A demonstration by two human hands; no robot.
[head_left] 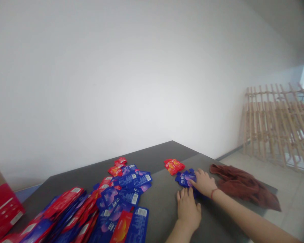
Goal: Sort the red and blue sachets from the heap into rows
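Observation:
A small stack of blue packets (184, 179) lies on the dark table, partly covered by my right hand (205, 183). The right thumb presses on the packets and the fingers curve round their right side. My left hand (188, 209) rests just in front of the stack, fingers stretched out and palm down, with nothing visible in it. Just behind the blue stack sits a small pile of red-orange packets (174, 166). To the left, many blue packets (128, 195) and red packets (116, 169) are spread in an overlapping heap.
A thick row of red and blue packets (63, 212) leans at the table's front left. Beyond it stands a red box (5, 211). A brown cloth (245, 185) lies at the right edge of the grey table (162, 189). Wooden racks (276, 121) stand by the white wall.

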